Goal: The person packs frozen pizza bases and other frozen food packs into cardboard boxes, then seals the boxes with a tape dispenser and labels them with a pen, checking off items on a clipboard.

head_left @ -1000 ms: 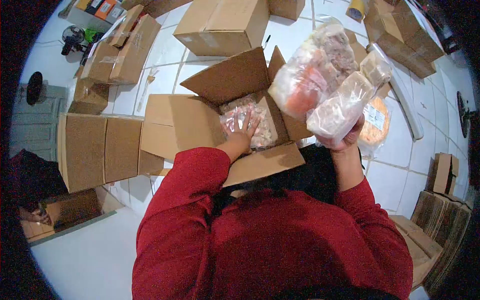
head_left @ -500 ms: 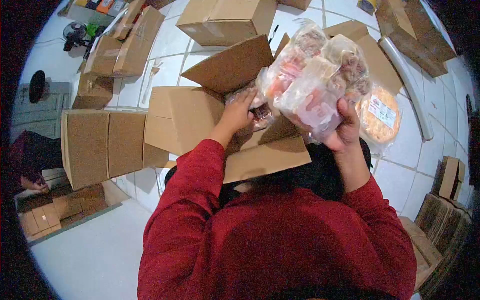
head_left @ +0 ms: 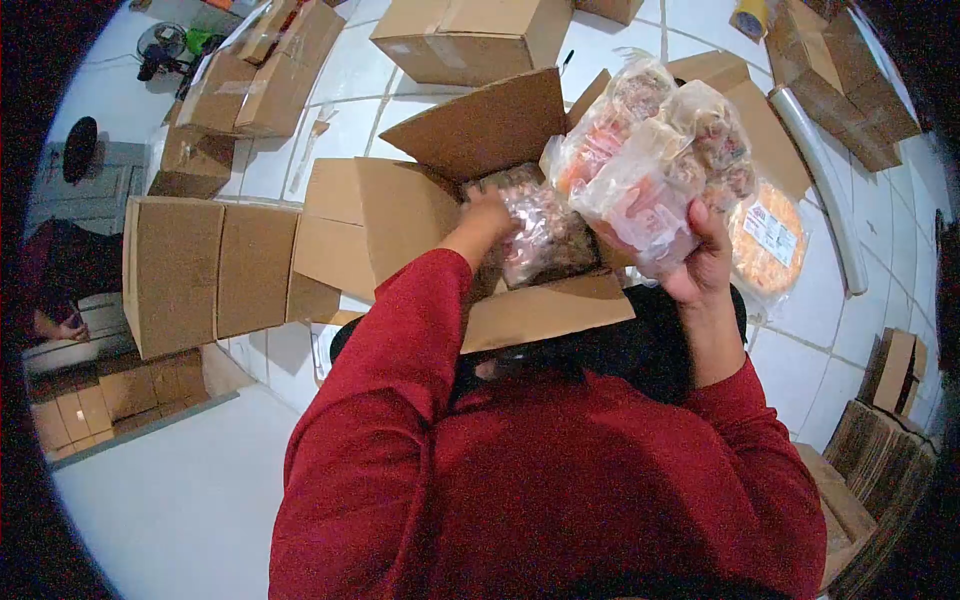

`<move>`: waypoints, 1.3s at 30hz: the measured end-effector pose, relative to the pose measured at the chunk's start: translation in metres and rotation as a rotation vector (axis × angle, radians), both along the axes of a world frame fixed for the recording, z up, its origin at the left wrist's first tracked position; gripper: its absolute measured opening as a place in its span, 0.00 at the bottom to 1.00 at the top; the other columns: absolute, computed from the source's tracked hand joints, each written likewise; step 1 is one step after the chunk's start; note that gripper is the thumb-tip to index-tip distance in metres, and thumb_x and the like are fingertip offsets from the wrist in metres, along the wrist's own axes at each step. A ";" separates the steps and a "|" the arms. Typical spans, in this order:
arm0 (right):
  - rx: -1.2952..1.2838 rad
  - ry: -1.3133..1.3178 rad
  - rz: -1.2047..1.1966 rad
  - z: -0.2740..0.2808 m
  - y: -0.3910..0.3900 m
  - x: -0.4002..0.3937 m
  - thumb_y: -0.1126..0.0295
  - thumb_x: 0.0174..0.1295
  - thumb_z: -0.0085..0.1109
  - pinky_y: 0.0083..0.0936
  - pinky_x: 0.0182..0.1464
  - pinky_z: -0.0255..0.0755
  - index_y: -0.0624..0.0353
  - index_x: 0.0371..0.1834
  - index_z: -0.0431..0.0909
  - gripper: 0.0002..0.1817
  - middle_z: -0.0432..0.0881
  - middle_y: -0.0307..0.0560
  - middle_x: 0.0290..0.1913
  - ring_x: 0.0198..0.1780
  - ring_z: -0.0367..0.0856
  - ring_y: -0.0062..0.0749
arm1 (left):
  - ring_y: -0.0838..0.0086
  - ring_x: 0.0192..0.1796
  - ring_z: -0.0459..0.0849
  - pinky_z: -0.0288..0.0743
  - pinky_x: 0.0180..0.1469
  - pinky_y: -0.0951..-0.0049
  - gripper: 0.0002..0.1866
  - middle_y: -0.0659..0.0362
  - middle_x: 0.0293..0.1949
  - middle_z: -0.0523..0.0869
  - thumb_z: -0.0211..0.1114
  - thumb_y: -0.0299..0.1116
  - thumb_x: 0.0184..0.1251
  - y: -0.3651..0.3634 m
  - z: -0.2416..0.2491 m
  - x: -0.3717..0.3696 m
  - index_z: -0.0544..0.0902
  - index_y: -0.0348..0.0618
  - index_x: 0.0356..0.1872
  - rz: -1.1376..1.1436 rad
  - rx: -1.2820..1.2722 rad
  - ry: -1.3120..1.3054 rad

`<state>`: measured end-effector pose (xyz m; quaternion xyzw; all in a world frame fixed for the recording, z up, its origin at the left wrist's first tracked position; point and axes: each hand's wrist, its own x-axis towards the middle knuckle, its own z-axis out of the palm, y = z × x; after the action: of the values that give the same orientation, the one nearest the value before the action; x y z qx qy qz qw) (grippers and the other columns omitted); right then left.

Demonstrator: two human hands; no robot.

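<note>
My right hand [head_left: 702, 255] is closed on clear plastic bags of reddish and beige food [head_left: 645, 165], held up above the right side of an open cardboard box [head_left: 545, 315]. Inside the box lies a shiny plastic-wrapped pack [head_left: 545, 225]. At the left side of that pack is my left hand [head_left: 485, 222], reaching into the box with its fingertips at the plastic; how firmly it grips is hidden. A round, orange-topped food in clear wrap with a white label [head_left: 768, 240] lies on the tiles at the right.
Closed cardboard boxes [head_left: 460, 42] stand at the front, left and upper right. A long plastic roll [head_left: 825, 195] lies at the right, with a yellow tape roll [head_left: 749, 18] farther away. Another person's hand [head_left: 72, 328] shows at the far left. Flattened cardboard [head_left: 870, 470] stands lower right.
The wrapped pack in the box now shows much more, and my left hand has moved to its left edge. My right hand still holds the bags. The view has shifted slightly.
</note>
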<state>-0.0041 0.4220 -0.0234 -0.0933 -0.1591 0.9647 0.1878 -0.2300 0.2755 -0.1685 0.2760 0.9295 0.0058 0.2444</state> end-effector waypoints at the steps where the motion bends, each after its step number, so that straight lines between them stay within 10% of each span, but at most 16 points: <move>1: 0.048 -0.038 -0.006 0.002 -0.001 0.001 0.61 0.48 0.57 0.42 0.56 0.58 0.65 0.54 0.59 0.32 0.68 0.54 0.51 0.53 0.67 0.43 | 0.55 0.53 0.67 0.62 0.53 0.57 0.32 0.50 0.56 0.62 0.65 0.43 0.43 -0.004 -0.002 0.000 0.66 0.45 0.52 0.001 0.001 -0.001; 12: -0.008 -0.021 -0.007 0.008 0.002 -0.003 0.65 0.47 0.56 0.38 0.56 0.60 0.67 0.53 0.60 0.30 0.68 0.55 0.50 0.52 0.68 0.43 | 0.58 0.51 0.72 0.64 0.51 0.63 0.47 0.48 0.50 0.72 0.59 0.68 0.32 0.008 0.030 0.005 0.67 0.44 0.52 -0.370 -0.120 -0.193; 17: -0.047 -0.035 0.010 0.004 0.003 -0.001 0.65 0.48 0.55 0.37 0.56 0.60 0.68 0.52 0.60 0.29 0.69 0.56 0.50 0.51 0.69 0.43 | 0.57 0.47 0.75 0.67 0.49 0.65 0.38 0.50 0.46 0.75 0.61 0.62 0.37 -0.001 0.006 -0.006 0.74 0.39 0.44 -0.446 -0.040 -0.344; 20: -0.025 -0.024 0.001 0.004 0.005 -0.003 0.65 0.48 0.55 0.37 0.56 0.60 0.69 0.52 0.61 0.29 0.69 0.56 0.50 0.51 0.69 0.43 | 0.57 0.42 0.77 0.68 0.46 0.65 0.32 0.48 0.40 0.78 0.63 0.54 0.42 -0.033 0.002 -0.009 0.74 0.37 0.44 -0.311 0.326 -0.226; 23: 0.011 -0.025 -0.032 0.010 0.004 -0.003 0.65 0.49 0.54 0.41 0.56 0.59 0.63 0.54 0.59 0.29 0.67 0.57 0.52 0.53 0.66 0.47 | 0.56 0.42 0.77 0.69 0.44 0.65 0.26 0.44 0.38 0.78 0.61 0.45 0.50 -0.043 0.051 0.001 0.71 0.32 0.43 0.240 0.634 -0.693; 28: -0.046 0.011 0.018 0.004 0.004 -0.005 0.65 0.49 0.55 0.41 0.55 0.60 0.62 0.54 0.59 0.29 0.66 0.56 0.52 0.53 0.66 0.46 | 0.54 0.43 0.76 0.70 0.43 0.64 0.32 0.38 0.45 0.72 0.60 0.45 0.50 -0.054 -0.023 -0.019 0.62 0.34 0.52 0.272 0.367 -0.308; 32: -0.036 -0.044 0.000 0.002 0.003 -0.002 0.66 0.48 0.56 0.41 0.54 0.62 0.62 0.54 0.59 0.29 0.67 0.55 0.52 0.52 0.67 0.46 | 0.49 0.51 0.69 0.65 0.50 0.55 0.39 0.45 0.61 0.49 0.60 0.46 0.48 -0.041 0.014 0.028 0.53 0.45 0.60 0.013 0.278 0.158; 34: 0.000 -0.054 -0.020 0.002 0.002 -0.002 0.66 0.48 0.55 0.40 0.55 0.61 0.65 0.52 0.61 0.27 0.68 0.55 0.51 0.52 0.68 0.45 | 0.53 0.61 0.55 0.57 0.53 0.45 0.39 0.56 0.64 0.47 0.61 0.43 0.46 -0.027 0.026 0.053 0.53 0.54 0.61 -0.749 -0.053 0.717; 39: 0.033 -0.090 -0.044 -0.003 0.001 -0.005 0.65 0.48 0.55 0.37 0.55 0.61 0.68 0.49 0.65 0.25 0.71 0.55 0.49 0.50 0.69 0.43 | 0.53 0.65 0.38 0.49 0.54 0.37 0.37 0.65 0.65 0.41 0.61 0.37 0.45 -0.012 0.036 0.069 0.56 0.71 0.59 -0.764 -0.254 0.117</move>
<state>-0.0086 0.4232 -0.0263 -0.1369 -0.1814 0.9524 0.2033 -0.1612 0.2638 -0.1322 0.5688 0.7659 -0.2161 0.2077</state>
